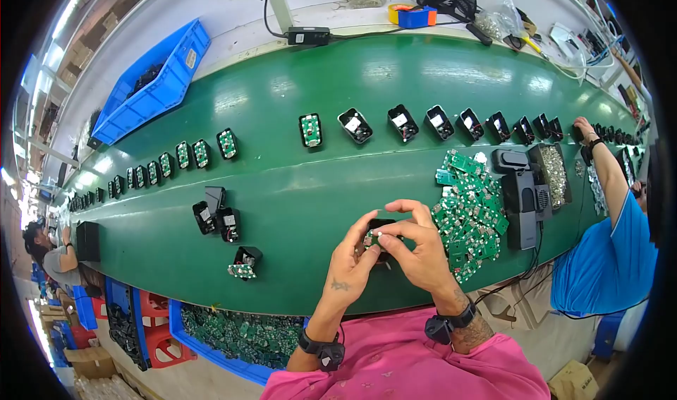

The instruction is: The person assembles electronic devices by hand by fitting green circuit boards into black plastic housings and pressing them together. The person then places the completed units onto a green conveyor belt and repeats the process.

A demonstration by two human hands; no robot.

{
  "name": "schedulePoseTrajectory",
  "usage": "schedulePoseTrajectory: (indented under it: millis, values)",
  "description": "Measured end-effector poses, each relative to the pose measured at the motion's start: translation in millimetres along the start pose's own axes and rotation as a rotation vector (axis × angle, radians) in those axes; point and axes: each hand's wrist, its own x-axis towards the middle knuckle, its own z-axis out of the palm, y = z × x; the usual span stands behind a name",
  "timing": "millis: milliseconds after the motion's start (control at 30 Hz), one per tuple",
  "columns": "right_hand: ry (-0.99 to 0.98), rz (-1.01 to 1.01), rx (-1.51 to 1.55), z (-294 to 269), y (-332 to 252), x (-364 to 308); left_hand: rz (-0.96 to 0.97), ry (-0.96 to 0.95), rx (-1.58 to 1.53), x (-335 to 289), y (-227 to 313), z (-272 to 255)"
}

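Observation:
A small black plastic case (383,255) sits between my two hands over the near part of the green workbench. My left hand (352,261) is closed round its left side, with the thumb near a green circuit board (369,239) at the case opening. On the other side my right hand (421,253) is closed, thumb and forefinger pinching at a tiny white part (380,235) by the board. Fingers hide most of the case and board. Left of my hands stands another black case (248,254) with a circuit board (242,271) leaning out of it.
Loose green circuit boards (469,220) lie heaped right of my hands, beside a dark grey device (520,202) and a tray of small metal parts (553,174). Black cases (355,125) line the bench. A blue bin (151,82) stands far left; a co-worker in blue (599,259) reaches in at right.

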Motion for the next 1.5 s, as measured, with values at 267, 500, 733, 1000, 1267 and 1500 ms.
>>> schedulePoseTrajectory:
  millis: [267, 500, 733, 1000, 1267, 1500]
  values:
    - [0.192, -0.096, -0.120, 37, 3, -17, -0.048, 0.120, -0.207, -12, 1, 4]
    - [0.224, -0.030, 0.110, 42, 3, -25, -0.090, 0.039, -0.089, -17, -3, 2]
    - [0.132, -0.084, 0.063, 35, 11, -16, -0.120, 0.067, -0.033, -12, 0, 3]
    - [0.227, -0.137, -0.044, 23, 16, -29, -0.106, 0.019, 0.049, -13, -15, 4]
    - [0.333, -0.247, -0.287, 11, 11, -47, 0.151, 0.187, 0.239, -15, -14, 35]
    - [0.133, -0.257, -0.120, -5, 16, -41, 0.246, 0.222, 0.305, -14, -10, 39]
